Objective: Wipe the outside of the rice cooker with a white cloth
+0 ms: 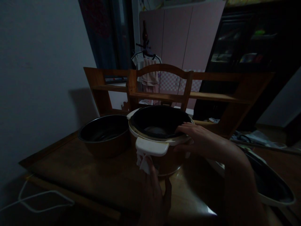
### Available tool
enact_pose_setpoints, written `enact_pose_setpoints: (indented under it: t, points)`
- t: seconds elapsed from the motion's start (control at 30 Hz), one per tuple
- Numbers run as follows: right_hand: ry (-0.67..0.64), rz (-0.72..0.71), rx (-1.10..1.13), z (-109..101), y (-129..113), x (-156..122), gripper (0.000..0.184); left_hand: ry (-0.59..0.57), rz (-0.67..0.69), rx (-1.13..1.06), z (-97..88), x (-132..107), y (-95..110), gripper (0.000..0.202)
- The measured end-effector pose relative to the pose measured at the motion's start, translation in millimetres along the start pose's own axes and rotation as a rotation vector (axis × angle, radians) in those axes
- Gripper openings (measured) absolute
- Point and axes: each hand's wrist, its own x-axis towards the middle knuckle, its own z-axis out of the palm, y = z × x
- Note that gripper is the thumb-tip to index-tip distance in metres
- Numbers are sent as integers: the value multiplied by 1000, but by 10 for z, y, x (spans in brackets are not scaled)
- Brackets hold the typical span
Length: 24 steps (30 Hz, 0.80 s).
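A cream-coloured cooker pot [164, 127] with a dark inner bowl and a flat white handle stands on the wooden table [94, 179]. My right hand [199, 138] rests on its right rim, fingers curved over the edge. Below the handle, my left hand [154, 191] pinches a white cloth [143, 161] against the pot's front wall.
A dark metal bowl [104, 133] sits just left of the pot, touching it. A cream lid or dish [270, 185] lies at the right, under my forearm. A wooden shelf rack [178, 84] stands behind. A white cable [39, 201] hangs off the table's left edge.
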Motion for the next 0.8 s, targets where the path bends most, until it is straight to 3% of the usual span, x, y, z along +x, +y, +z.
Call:
enact_pose_setpoints:
  t: [0.3, 0.6, 0.8]
  points:
    - [-24, 20, -18, -7, 16, 16, 45, -25, -33, -61, 3, -38, 26, 79]
    - [-32, 23, -3, -7, -6, 11, 45, -120, -218, -222, -83, -43, 165, 75]
    - [-16, 31, -12, -30, -41, -3, 46, -149, -201, -250, -66, -118, 177, 76]
